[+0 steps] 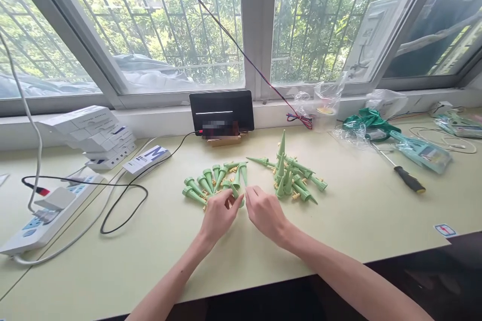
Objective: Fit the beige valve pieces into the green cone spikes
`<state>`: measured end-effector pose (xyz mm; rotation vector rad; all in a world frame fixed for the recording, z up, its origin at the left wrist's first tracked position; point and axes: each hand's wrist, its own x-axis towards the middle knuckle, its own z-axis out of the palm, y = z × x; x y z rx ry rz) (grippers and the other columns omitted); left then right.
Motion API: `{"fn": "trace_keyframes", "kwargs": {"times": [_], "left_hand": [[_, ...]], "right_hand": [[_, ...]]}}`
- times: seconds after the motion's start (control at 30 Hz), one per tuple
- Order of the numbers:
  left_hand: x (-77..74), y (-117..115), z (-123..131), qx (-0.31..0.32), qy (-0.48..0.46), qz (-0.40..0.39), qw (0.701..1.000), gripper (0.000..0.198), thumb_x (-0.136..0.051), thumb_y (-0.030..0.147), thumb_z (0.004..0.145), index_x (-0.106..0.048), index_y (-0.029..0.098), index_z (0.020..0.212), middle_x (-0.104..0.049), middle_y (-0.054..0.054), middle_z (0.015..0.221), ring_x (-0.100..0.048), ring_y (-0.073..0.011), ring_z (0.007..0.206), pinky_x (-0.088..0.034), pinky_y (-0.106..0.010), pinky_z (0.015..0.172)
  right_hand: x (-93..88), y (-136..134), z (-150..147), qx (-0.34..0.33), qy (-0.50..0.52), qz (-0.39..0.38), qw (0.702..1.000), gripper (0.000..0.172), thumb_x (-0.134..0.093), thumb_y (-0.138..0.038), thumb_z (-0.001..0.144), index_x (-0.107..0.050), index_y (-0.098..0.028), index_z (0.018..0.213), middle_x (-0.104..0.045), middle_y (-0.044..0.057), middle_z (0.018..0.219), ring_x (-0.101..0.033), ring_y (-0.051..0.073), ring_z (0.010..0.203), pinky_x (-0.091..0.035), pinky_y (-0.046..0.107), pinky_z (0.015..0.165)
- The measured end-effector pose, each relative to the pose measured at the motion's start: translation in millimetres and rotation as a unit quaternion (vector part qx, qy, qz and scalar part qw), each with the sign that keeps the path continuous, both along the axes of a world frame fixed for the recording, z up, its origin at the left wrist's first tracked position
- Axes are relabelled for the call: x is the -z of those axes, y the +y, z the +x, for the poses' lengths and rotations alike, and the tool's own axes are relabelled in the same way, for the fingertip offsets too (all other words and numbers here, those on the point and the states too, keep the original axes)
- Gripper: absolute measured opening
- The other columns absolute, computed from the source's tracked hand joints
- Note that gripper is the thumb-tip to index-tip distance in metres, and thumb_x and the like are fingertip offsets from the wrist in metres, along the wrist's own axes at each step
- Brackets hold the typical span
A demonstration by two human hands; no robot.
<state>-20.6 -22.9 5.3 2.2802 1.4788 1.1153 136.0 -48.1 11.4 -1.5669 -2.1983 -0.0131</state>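
Note:
My left hand is closed in a pinch round a green plant watering spike, partly hidden by the fingers. Close beside it, my right hand pinches the narrow end of another green watering spike, whose wide cap points away from me. A fan-shaped group of green spikes with small yellow valves lies just beyond my left hand. Farther right is a second pile of green spikes, also with yellow valves; some stand upright on their caps and others lie flat.
A dark tablet leans at the back by the window. On the left are a white power strip, looped cables, stacked white boxes and a small box. A screwdriver, plastic bags and a pale green packaged item lie right.

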Motion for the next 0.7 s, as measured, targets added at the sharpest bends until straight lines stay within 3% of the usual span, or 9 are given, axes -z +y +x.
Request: {"fn": "trace_keyframes", "kwargs": {"times": [0.3,0.4,0.47,0.53,0.63,0.7], "left_hand": [[6.3,6,2,0.001,0.044,-0.06,0.997,0.031,-0.062,0.034,0.085,-0.049,0.02,0.061,-0.058,0.003,0.056,-0.045,-0.0122,0.046,-0.038,-0.025,0.051],[-1.4,-1,-4,0.017,0.027,-0.076,0.997,0.018,-0.066,0.037,0.083,-0.061,0.02,0.079,-0.062,0.003,0.063,-0.044,-0.0111,0.044,-0.038,-0.024,0.048],[-13.7,-7,-11,0.019,0.003,-0.088,0.996,0.032,-0.064,0.045,0.085,-0.064,0.02,0.105,-0.064,0.004,0.067,-0.043,-0.0099,0.041,-0.037,-0.024,0.046],[-33.0,-8,-20,0.013,-0.016,-0.091,0.996,0.04,-0.055,0.05,0.091,-0.063,0.02,0.115,-0.063,0.003,0.069,-0.04,-0.0086,0.039,-0.035,-0.023,0.043],[-69.3,11,-25,-0.007,-0.002,-0.04,0.999,0.04,-0.048,0.053,0.094,-0.068,0.019,0.105,-0.064,0.002,0.07,-0.046,-0.0087,0.042,-0.04,-0.023,0.049],[-89.3,40,-16,0.008,0.074,-0.031,0.997,0.038,-0.049,0.052,0.093,-0.07,0.02,0.099,-0.069,-0.001,0.078,-0.054,-0.011,0.052,-0.045,-0.024,0.058]], "right_hand": [[7.9,-7,13,-0.056,0.001,0.065,0.996,0.021,-0.041,-0.016,0.099,-0.059,-0.015,0.089,-0.06,0.004,0.08,-0.052,0.011,0.057,-0.026,0.024,0.047],[4.4,-17,19,-0.098,0.026,0.124,0.987,0.024,-0.04,-0.014,0.099,-0.06,-0.015,0.087,-0.06,0.002,0.074,-0.051,0.011,0.056,-0.027,0.024,0.046],[-3.9,-24,31,-0.113,0.07,0.169,0.977,0.023,-0.041,-0.014,0.099,-0.061,-0.017,0.089,-0.061,0.001,0.07,-0.05,0.01,0.054,-0.031,0.023,0.047],[-17.9,-25,53,-0.089,0.139,0.219,0.962,0.019,-0.045,-0.015,0.097,-0.062,-0.018,0.091,-0.064,0.0,0.07,-0.051,0.009,0.052,-0.036,0.022,0.05],[-42.8,-4,99,0.049,0.217,0.28,0.934,0.016,-0.051,-0.022,0.095,-0.065,-0.019,0.087,-0.065,-0.001,0.064,-0.049,0.01,0.047,-0.04,0.023,0.052],[-54.5,23,131,0.133,0.239,0.248,0.929,0.019,-0.053,-0.028,0.093,-0.067,-0.018,0.086,-0.067,0.001,0.065,-0.054,0.012,0.049,-0.043,0.025,0.056]]}}
